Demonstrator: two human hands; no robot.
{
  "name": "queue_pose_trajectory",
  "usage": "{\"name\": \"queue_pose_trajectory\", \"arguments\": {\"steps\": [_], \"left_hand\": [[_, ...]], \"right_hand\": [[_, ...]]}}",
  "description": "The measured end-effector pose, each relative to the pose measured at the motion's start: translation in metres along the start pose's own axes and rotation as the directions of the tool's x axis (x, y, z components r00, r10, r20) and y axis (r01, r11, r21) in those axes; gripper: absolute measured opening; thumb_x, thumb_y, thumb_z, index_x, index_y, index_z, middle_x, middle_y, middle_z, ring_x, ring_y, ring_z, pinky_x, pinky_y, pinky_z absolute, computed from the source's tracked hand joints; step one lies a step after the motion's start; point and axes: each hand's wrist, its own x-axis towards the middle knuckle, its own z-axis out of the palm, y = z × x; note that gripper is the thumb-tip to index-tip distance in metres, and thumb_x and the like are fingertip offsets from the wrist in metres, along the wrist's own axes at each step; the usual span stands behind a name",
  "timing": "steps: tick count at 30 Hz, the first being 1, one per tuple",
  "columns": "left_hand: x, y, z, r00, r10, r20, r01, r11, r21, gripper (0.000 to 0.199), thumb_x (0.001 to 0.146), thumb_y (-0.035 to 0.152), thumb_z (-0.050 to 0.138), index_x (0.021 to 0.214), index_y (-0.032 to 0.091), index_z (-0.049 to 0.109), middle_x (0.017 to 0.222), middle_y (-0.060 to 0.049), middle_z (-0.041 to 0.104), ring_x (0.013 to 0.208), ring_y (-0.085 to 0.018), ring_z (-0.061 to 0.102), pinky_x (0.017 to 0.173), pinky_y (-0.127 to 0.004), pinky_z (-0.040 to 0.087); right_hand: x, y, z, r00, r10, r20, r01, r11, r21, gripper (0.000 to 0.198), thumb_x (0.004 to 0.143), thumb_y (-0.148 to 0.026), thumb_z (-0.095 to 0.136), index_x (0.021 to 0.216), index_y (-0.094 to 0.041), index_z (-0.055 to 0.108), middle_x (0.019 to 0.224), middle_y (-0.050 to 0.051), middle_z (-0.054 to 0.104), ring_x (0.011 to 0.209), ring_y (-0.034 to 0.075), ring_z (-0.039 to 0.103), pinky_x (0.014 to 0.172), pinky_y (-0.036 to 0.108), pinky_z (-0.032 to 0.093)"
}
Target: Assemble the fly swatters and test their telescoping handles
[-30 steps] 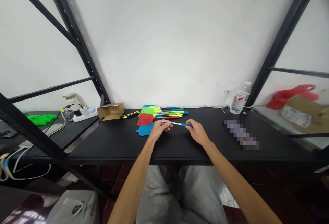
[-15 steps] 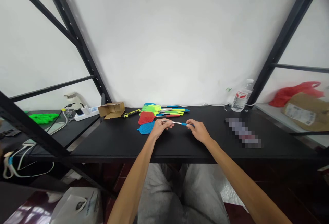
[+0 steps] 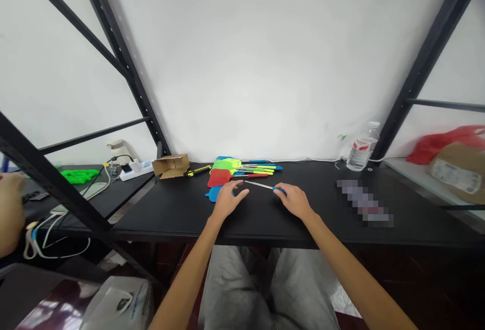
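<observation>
My right hand (image 3: 293,199) grips a blue handle (image 3: 279,189), its fingers wrapped around it. From the handle a thin metal rod (image 3: 258,184) runs leftward, tilted slightly up. My left hand (image 3: 227,199) is open, thumb and fingers apart, close to the rod's left end. A blue fly swatter head (image 3: 213,193) lies partly under my left hand; whether the rod joins it is hidden. Just behind are a red fly swatter (image 3: 219,178) and a pile of green, yellow and blue fly swatters (image 3: 227,164) with metal shafts, handles pointing right.
An open cardboard box (image 3: 171,166) stands left of the pile, a black-and-yellow item (image 3: 199,171) beside it. A water bottle (image 3: 361,149) is at the back right, with a blurred-out object (image 3: 364,203) nearer. Black shelf posts (image 3: 420,67) flank the black table (image 3: 162,214). Another person's arm (image 3: 9,214) shows at far left.
My left hand has let go of the metal rod and opened. My right hand keeps hold of the blue handle. Another person's arm has come into view at the left edge.
</observation>
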Motion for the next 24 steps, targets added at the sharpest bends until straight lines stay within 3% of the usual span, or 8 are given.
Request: {"name": "queue_pose_trajectory", "arguments": {"steps": [3,6,8,13,15,17,20,24], "left_hand": [[-0.021,-0.016,-0.032,0.999,-0.008,0.046,-0.011,0.923,0.386,0.066,0.082,0.062,0.062,0.134,0.021,0.061,0.144,-0.014,0.054,0.133,-0.034,0.048,0.114,-0.051,0.031],[-0.046,-0.026,-0.053,0.972,-0.097,0.214,-0.036,0.838,0.544,0.079,0.083,0.070,0.053,0.143,0.019,0.051,0.153,-0.016,0.043,0.143,-0.035,0.035,0.117,-0.056,0.024],[-0.066,-0.024,-0.059,0.953,-0.075,0.292,-0.111,0.812,0.573,0.079,0.086,0.071,0.048,0.147,0.022,0.046,0.156,-0.014,0.039,0.146,-0.034,0.031,0.117,-0.057,0.023],[-0.114,0.002,-0.063,0.887,0.161,0.433,-0.388,0.769,0.508,0.085,0.080,0.069,0.059,0.150,0.027,0.039,0.156,-0.010,0.038,0.145,-0.033,0.034,0.118,-0.056,0.025],[-0.125,0.011,-0.065,0.862,0.230,0.451,-0.451,0.755,0.476,0.067,0.086,0.056,0.060,0.145,0.029,0.046,0.153,-0.008,0.045,0.141,-0.030,0.040,0.118,-0.055,0.026],[-0.130,0.018,-0.067,0.856,0.284,0.433,-0.476,0.759,0.444,0.046,0.092,0.037,0.056,0.138,0.030,0.054,0.145,-0.005,0.054,0.136,-0.026,0.047,0.118,-0.052,0.029],[-0.122,0.028,-0.070,0.877,0.339,0.340,-0.456,0.809,0.371,0.036,0.094,0.023,0.050,0.126,0.030,0.064,0.129,-0.006,0.064,0.120,-0.022,0.058,0.111,-0.047,0.038],[-0.086,0.039,-0.065,0.974,0.213,0.072,-0.224,0.945,0.238,0.024,0.094,0.030,0.052,0.105,0.023,0.073,0.095,-0.006,0.065,0.086,-0.019,0.061,0.082,-0.033,0.050]], "right_hand": [[0.001,0.000,0.000,1.000,0.023,0.004,-0.023,1.000,0.001,0.028,0.099,-0.045,0.044,0.105,-0.030,0.068,0.106,0.002,0.073,0.095,0.021,0.066,0.069,0.026,0.042],[0.002,-0.002,-0.001,0.999,0.035,0.002,-0.035,0.999,0.001,0.029,0.099,-0.045,0.044,0.105,-0.030,0.068,0.105,0.001,0.073,0.093,0.021,0.066,0.068,0.026,0.041],[0.001,-0.003,-0.002,0.999,0.036,0.003,-0.036,0.999,0.003,0.030,0.100,-0.045,0.043,0.106,-0.030,0.068,0.104,0.001,0.073,0.093,0.020,0.066,0.069,0.027,0.042],[0.000,-0.002,-0.002,0.999,0.043,0.006,-0.043,0.999,-0.010,0.031,0.100,-0.046,0.041,0.107,-0.030,0.067,0.103,0.002,0.073,0.093,0.020,0.066,0.069,0.027,0.042],[0.000,-0.002,-0.002,0.999,0.040,0.007,-0.040,0.999,-0.014,0.031,0.101,-0.045,0.041,0.107,-0.030,0.067,0.104,0.002,0.073,0.093,0.020,0.066,0.068,0.027,0.041],[0.000,-0.002,-0.002,0.999,0.039,0.011,-0.039,0.999,-0.020,0.031,0.101,-0.045,0.040,0.107,-0.029,0.066,0.104,0.002,0.073,0.094,0.021,0.066,0.069,0.026,0.041],[0.000,-0.002,-0.003,0.999,0.044,0.023,-0.043,0.999,-0.029,0.031,0.101,-0.045,0.041,0.109,-0.029,0.066,0.105,0.002,0.073,0.094,0.021,0.066,0.070,0.026,0.042],[0.001,-0.003,-0.003,0.998,0.057,0.012,-0.057,0.998,-0.016,0.031,0.100,-0.045,0.042,0.109,-0.029,0.067,0.107,0.002,0.073,0.096,0.020,0.066,0.072,0.027,0.043]]}}
